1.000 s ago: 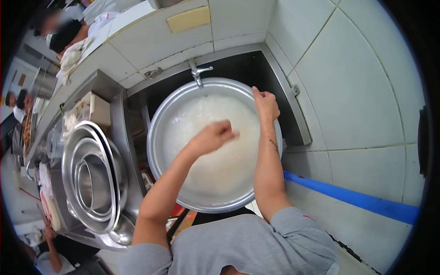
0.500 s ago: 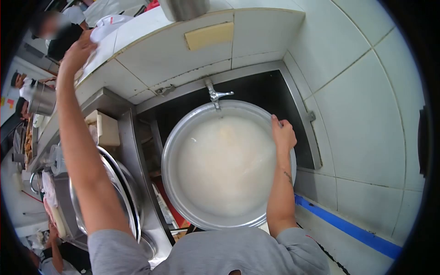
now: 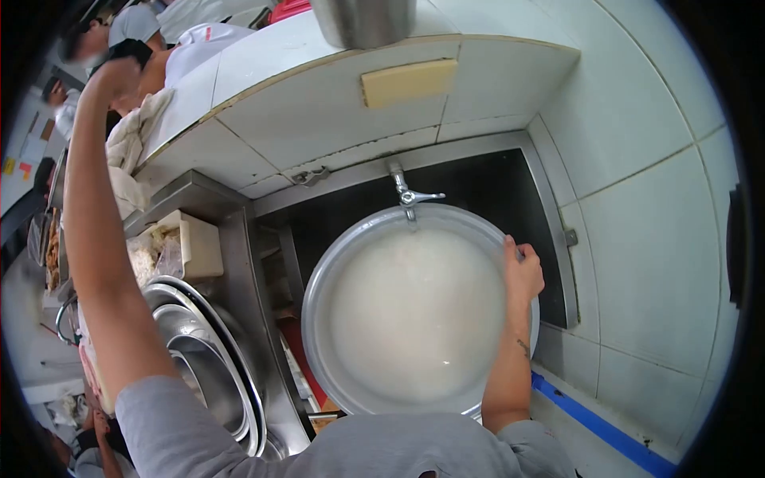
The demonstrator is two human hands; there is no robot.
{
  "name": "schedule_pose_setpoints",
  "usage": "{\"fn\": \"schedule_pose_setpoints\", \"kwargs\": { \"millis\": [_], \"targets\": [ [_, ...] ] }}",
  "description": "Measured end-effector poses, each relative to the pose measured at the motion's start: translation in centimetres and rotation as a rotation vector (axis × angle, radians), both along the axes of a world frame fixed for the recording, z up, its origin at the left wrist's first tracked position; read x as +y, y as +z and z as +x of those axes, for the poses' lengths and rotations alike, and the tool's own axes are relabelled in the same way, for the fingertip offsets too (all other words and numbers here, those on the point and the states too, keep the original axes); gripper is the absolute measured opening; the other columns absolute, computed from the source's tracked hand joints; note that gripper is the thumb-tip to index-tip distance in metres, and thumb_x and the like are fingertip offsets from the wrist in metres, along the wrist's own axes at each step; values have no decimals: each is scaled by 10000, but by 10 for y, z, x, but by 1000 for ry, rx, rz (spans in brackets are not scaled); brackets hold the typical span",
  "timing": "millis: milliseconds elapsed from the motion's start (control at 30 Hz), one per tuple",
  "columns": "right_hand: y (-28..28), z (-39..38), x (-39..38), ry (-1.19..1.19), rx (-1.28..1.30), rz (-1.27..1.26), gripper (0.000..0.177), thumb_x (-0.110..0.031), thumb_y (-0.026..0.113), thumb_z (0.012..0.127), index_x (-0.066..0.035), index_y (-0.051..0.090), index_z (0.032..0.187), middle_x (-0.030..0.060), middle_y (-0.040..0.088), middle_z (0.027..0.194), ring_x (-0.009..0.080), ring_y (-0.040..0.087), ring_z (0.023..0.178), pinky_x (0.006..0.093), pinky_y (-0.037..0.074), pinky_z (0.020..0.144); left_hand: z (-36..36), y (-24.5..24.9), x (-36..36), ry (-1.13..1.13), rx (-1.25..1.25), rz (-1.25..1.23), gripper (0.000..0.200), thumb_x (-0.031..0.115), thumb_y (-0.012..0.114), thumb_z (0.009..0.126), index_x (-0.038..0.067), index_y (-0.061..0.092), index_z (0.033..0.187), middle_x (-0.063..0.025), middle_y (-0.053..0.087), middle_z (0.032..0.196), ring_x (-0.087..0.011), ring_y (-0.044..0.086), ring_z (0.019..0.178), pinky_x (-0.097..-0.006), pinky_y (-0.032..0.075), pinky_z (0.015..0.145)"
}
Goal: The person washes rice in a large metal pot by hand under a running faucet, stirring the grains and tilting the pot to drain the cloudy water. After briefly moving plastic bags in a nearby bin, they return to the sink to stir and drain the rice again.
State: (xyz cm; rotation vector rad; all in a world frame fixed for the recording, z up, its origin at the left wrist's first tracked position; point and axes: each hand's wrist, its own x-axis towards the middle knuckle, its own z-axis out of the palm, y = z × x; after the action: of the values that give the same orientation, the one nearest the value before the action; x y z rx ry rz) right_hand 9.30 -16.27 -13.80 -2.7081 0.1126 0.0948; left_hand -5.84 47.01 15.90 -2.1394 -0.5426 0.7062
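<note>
A wide metal pot (image 3: 316, 350) full of cloudy whitish liquid sits under a chrome faucet (image 3: 410, 196). My right hand (image 3: 523, 271) has its fingers wrapped round the pot's right rim. Stretched far to the upper left, my left hand (image 3: 119, 77) is raised near the tiled ledge (image 3: 187, 95), above a crumpled cloth (image 3: 137, 131). Its fingers are smeared by motion, and what it holds, if anything, cannot be made out.
Nested metal bowls (image 3: 227, 358) stand at the left, below a cream container (image 3: 201, 247) with plastic bags. A metal vessel (image 3: 362, 20) is on the ledge. Co-workers are at the upper left and lower left. A tiled wall (image 3: 645, 239) bounds the right.
My left arm has moved left and the cloth under it now shows. The view has shifted, so pot and faucet appear lower and farther right. My right hand remains on the rim.
</note>
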Motion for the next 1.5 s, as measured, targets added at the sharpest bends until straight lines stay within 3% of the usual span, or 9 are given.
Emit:
{"fn": "schedule_pose_setpoints", "kwargs": {
  "millis": [33,200,233,333,533,1067,1333,1467,1500],
  "targets": [
    [1,0,0,-3,-5,2,526,-572,508,759,-80,634,896,163,647,867,345,609,843,412,457,724,7,-4,34,-369,83,140,120,85,601,637,-28,638,648,-190,630,700,-297,645,686,-368,520,587],
    [-4,3,-4,-3,11,-4,510,-571,528,747,-88,635,868,165,647,840,347,611,821,415,456,712,58,-67,-18,104,-762,-50,218,51,492,734,-4,596,917,-225,599,976,-349,584,951,-441,474,791],
    [-2,3,-2,-9,15,-3,505,-570,531,746,-91,636,866,165,647,836,347,611,817,415,456,711,60,-76,-1,167,-758,-55,415,21,458,754,98,512,1158,-214,581,1050,-362,556,1004,-463,451,838],
    [-6,3,0,-24,1,8,471,-554,555,740,-103,638,849,159,647,804,348,612,788,417,460,686,54,-97,61,213,-825,-75,636,-3,451,749,264,363,1319,-216,552,1114,-338,530,1058,-461,424,884],
    [-3,4,-1,-31,13,32,437,-525,581,738,-98,632,817,150,643,760,341,614,745,417,463,657,33,-141,224,-225,-780,-77,214,20,539,631,-86,593,809,-289,587,888,-401,574,899,-442,446,789],
    [-2,3,3,-44,-31,73,398,-467,601,736,-71,619,783,161,630,720,335,610,708,407,456,637,59,-108,115,297,-746,31,334,219,492,760,55,539,1047,-238,581,1003,-397,528,999,-451,412,859],
    [-8,3,0,-18,-75,21,427,-483,575,726,-64,633,788,169,637,738,338,615,729,423,465,642,23,-76,105,1,-1427,42,299,328,435,808,104,600,917,-134,622,967,-327,591,902,-445,444,748],
    [0,4,5,2,-28,7,457,-495,554,736,-52,642,803,184,641,755,338,624,747,419,474,643,50,-56,-10,-287,-1790,-79,300,346,499,804,130,641,956,-111,640,926,-291,610,858,-367,457,749],
    [2,3,4,8,-8,11,461,-498,551,738,-52,643,805,186,641,755,339,624,747,419,474,642,57,-53,-58,-603,-1720,-232,286,300,508,811,70,638,921,-80,641,820,-216,595,715,-308,443,671]
  ]
}}
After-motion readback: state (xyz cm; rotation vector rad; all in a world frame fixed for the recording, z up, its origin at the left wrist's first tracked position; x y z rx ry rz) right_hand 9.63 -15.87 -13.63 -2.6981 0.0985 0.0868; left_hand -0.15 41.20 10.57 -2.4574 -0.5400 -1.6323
